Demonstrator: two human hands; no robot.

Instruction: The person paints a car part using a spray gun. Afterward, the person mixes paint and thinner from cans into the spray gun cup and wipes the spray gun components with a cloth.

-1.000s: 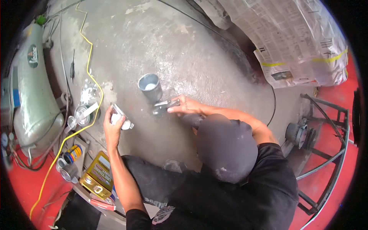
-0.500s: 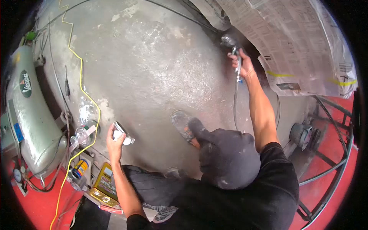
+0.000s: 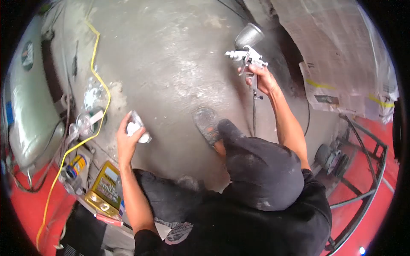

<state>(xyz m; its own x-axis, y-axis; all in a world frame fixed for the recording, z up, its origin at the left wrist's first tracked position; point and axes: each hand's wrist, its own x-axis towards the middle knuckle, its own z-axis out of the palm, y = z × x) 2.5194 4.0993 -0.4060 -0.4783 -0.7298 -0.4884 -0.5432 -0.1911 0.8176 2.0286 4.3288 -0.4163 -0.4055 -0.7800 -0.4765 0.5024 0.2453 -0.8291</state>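
Note:
My right hand [image 3: 265, 80] is wrapped round the handle of a metal spray gun [image 3: 252, 56]. A silvery paint cup [image 3: 249, 36] sits on top of the gun, whose nozzle points left. From the bottom of the handle a hose [image 3: 255, 113] runs down towards my legs. In my left hand [image 3: 127, 138] is a small, shiny container with something white [image 3: 133, 129] at it; its exact kind is unclear. The fingers are closed round this container, above the grey floor [image 3: 171, 85].
Newspaper sheets [image 3: 333, 51] cover a large object at upper right. A metal frame [image 3: 363, 196] stands at lower right. On the left are a silver-green body panel [image 3: 36, 111], a yellow cord [image 3: 101, 83], a urethane paint can [image 3: 106, 183] and clear cups [image 3: 84, 123].
The spray gun has turned from pointing away to pointing left, showing its side and cup. My right hand has come slightly down and left. My left hand still grips the container.

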